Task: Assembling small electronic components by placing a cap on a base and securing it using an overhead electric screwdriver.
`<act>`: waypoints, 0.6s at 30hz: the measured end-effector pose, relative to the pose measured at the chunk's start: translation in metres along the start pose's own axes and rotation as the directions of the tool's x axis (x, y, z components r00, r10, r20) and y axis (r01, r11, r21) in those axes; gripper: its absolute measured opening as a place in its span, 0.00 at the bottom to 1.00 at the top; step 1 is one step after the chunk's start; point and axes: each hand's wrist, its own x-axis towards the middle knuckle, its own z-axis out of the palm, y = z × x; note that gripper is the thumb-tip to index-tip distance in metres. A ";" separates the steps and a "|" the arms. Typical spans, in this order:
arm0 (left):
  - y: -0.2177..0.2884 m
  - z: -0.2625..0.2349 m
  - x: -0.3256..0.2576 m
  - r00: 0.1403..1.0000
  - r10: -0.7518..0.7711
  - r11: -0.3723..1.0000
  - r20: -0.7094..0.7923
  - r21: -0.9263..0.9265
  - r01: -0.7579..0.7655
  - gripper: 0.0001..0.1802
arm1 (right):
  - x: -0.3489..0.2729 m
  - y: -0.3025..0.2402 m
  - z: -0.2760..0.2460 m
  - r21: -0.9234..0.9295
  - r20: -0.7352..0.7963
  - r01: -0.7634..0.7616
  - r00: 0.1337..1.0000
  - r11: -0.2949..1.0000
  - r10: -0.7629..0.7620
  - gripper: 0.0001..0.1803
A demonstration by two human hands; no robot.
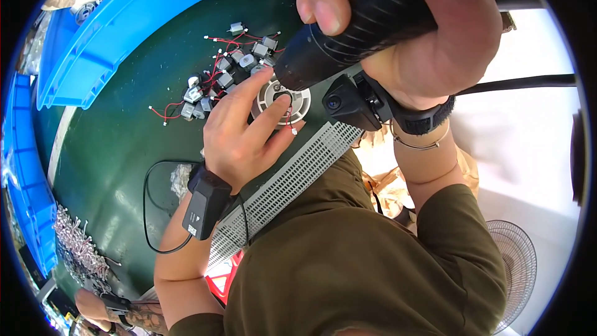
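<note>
My right hand (pixel 451 40) is wrapped round a thick black ribbed electric screwdriver (pixel 373 25). Its tapered nose points down and left, over the edge of a round white plastic part (pixel 303 107); the very tip and any screw are hidden. With its fingers bent over that part, my left hand (pixel 233 137) grips it from the left side against the green tabletop. A short red and black wire with a small white plug (pixel 294 130) hangs over the part's near rim. Just beyond my left fingers lies a loose pile of small silver motors (pixel 225 79) with red wires.
Blue plastic bins (pixel 124 37) line the far and left sides. A perforated light-grey strip (pixel 292 171) runs along the near table edge. Wire leads (pixel 78 239) are heaped at the left, near another person's forearm (pixel 143 314). A fan (pixel 513 270) stands at the right.
</note>
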 end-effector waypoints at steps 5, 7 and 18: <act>-0.003 0.000 -0.001 0.999 0.031 1.000 -0.009 -0.006 -0.031 0.19 | 0.002 0.005 0.001 -0.016 0.005 -0.005 1.000 1.000 0.005 0.25; -0.001 -0.001 -0.001 1.000 -0.008 1.000 -0.001 -0.009 0.008 0.20 | 0.001 0.006 0.002 -0.025 0.004 -0.007 1.000 1.000 0.007 0.25; -0.005 -0.001 -0.001 1.000 0.031 1.000 0.000 -0.001 -0.031 0.19 | -0.003 0.005 -0.006 -0.069 0.021 -0.017 1.000 0.997 0.019 0.26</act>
